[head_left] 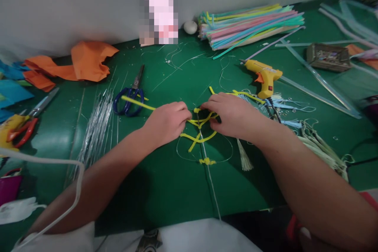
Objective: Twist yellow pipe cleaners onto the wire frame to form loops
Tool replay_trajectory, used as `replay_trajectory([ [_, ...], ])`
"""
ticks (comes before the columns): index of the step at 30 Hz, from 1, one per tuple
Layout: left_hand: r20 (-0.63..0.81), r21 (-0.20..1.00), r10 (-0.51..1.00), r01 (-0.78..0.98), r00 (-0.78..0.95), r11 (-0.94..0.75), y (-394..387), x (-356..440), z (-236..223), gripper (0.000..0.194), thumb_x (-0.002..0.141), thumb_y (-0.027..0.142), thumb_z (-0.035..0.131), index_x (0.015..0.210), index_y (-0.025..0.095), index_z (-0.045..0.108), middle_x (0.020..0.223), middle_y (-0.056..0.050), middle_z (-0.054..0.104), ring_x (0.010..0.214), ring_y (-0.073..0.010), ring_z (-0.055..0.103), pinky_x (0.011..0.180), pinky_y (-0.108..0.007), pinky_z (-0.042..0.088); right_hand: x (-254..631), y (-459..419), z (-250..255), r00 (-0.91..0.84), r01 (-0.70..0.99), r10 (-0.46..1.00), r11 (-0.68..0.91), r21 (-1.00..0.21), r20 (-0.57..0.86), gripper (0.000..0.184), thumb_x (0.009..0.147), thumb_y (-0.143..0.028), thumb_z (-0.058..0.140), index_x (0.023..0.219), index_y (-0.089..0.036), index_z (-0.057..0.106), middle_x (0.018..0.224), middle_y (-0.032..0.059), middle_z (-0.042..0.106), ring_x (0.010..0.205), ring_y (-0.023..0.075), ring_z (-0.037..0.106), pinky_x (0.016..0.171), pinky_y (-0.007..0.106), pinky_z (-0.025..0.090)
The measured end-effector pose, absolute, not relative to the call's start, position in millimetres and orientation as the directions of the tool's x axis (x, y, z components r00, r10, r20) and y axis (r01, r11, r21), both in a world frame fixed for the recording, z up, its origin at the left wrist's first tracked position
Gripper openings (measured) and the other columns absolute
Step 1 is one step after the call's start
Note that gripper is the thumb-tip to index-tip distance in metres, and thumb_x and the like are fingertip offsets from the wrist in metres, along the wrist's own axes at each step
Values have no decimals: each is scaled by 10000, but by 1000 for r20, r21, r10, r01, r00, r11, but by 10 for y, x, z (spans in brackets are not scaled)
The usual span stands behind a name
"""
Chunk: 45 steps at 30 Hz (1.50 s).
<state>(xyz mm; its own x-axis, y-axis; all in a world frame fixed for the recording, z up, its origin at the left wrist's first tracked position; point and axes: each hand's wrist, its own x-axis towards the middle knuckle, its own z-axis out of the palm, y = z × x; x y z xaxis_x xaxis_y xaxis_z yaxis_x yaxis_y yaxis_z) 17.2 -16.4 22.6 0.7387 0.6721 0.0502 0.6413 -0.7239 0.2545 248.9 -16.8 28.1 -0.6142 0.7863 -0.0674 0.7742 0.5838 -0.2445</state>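
Over the middle of the green table, my left hand (168, 123) is closed in a pinch on a yellow pipe cleaner (137, 102), whose free end sticks out to the left. My right hand (233, 116) curls its fingers around the right side of the same yellow pipe-cleaner shape (201, 139), its fingertips partly hidden. The shape has crossed and curved strands fixed along a thin wire (210, 177) that runs toward me. A small yellow knot (207, 161) sits lower on that wire, with a thin wire loop around it. A pale tassel (244, 157) hangs below my right hand.
Blue-handled scissors (130, 96) and a bundle of silver wires (96, 130) lie on the left. To the right are a yellow glue gun (264, 76), tassels (321, 141) and a small box (327, 57). Coloured pipe cleaners (251, 25) lie piled at the back beside orange paper (88, 61) further left.
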Motion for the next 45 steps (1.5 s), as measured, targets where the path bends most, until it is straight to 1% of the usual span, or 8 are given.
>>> replay_trajectory([
  [7,35,420,677,604,735,-677,-162,157,235,283,930,84,467,1022,133,729,999,-85,670,922,-204,633,782,-331,501,2489,-195,279,-623,769,781,598,-229,-53,323,804,-163,553,1102,-142,677,1026,125,658,955,273,599,794,372,451],
  [12,0,457,669,595,743,-661,-170,168,255,356,917,53,447,1087,151,744,1000,-91,642,931,-196,624,813,-328,499,2477,-200,295,-611,780,789,584,-225,-70,332,805,-156,539,1104,-129,682,1032,126,653,965,275,604,788,370,454],
  [18,-1,425,665,602,747,-676,-155,165,235,378,895,41,447,1062,182,756,1005,-83,644,934,-203,623,796,-336,491,2482,-184,262,-601,784,797,576,-230,-52,415,797,-108,498,1173,-139,669,1020,104,663,978,265,606,778,353,448],
  [25,16,382,639,586,769,-715,-148,160,209,382,890,36,448,1050,196,756,1055,-83,660,949,-212,630,786,-346,494,2496,-147,239,-591,783,806,571,-248,-12,386,823,-103,491,1147,-150,694,1012,99,686,946,255,618,765,353,433],
  [33,30,357,615,566,788,-743,-142,154,173,373,895,28,455,1059,183,751,1055,-86,675,953,-217,630,790,-356,509,2516,-123,240,-521,832,854,512,-212,17,208,877,-140,525,967,-158,711,1009,100,698,964,269,613,791,382,425],
  [38,42,331,616,571,786,-751,-159,176,174,365,890,20,453,1050,174,743,1055,-89,679,963,-222,629,798,-355,512,2528,-124,263,-515,840,856,514,-174,39,229,914,-160,512,904,-177,740,1094,123,677,980,276,595,772,388,430],
  [42,69,316,625,578,777,-753,-181,200,160,284,911,68,491,1041,149,730,1040,-92,681,946,-222,634,809,-361,514,2509,-141,255,-487,857,872,488,-168,46,216,906,-150,528,935,-165,742,1095,132,667,982,278,598,766,386,451],
  [45,95,309,629,578,771,-755,-191,207,147,246,926,105,508,1032,153,725,1031,-83,681,945,-212,639,804,-344,512,2493,-166,245,-425,885,903,428,-182,55,218,881,-151,559,1027,-142,721,1122,141,662,980,275,618,736,372,467],
])
